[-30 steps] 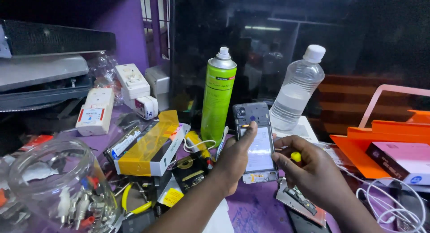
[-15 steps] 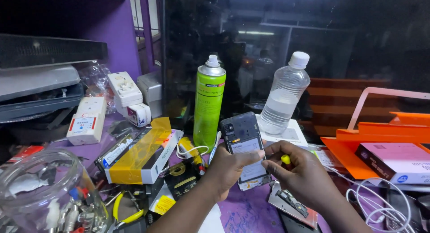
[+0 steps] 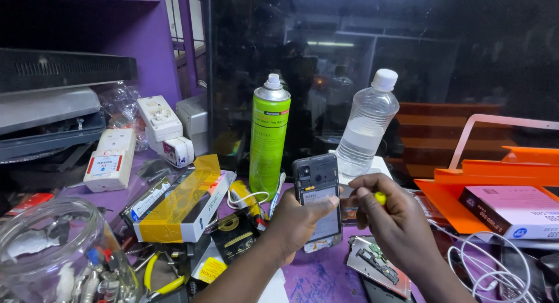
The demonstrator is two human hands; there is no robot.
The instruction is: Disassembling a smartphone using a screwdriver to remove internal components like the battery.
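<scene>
The left hand point(image 3: 297, 221) holds an opened smartphone point(image 3: 317, 201) upright with its back cover off, thumb pressed across the lower part of the exposed back and the other fingers hidden behind the body, so the grip closes around the phone's lower half. The phone's bottom edge sits just above the purple worktop point(image 3: 326, 277), and its top end with the camera cutout stands clear above the thumb.

Just to the right of that grip, the right hand point(image 3: 396, 227) is curled shut around a small screwdriver with a yellow handle point(image 3: 379, 197); only the yellow end shows between the knuckles, and the shaft and tip are hidden by the fingers, so whether the tip touches the phone cannot be told.

Behind the held phone stands a green spray can point(image 3: 269, 141), and behind the right hand a clear plastic water bottle point(image 3: 365, 128). Below the right wrist lies a removed phone part with a small circuit board point(image 3: 377, 263), partly covered by the forearm. Left of the left forearm lie a box wrapped in yellow tape point(image 3: 177, 207) and a glass jar point(image 3: 55, 256) of small parts, cut off by the picture's edge. To the right sit an orange tray point(image 3: 466, 186), a boxed phone case point(image 3: 515, 210) and white cables point(image 3: 489, 262), their far ends out of view
</scene>
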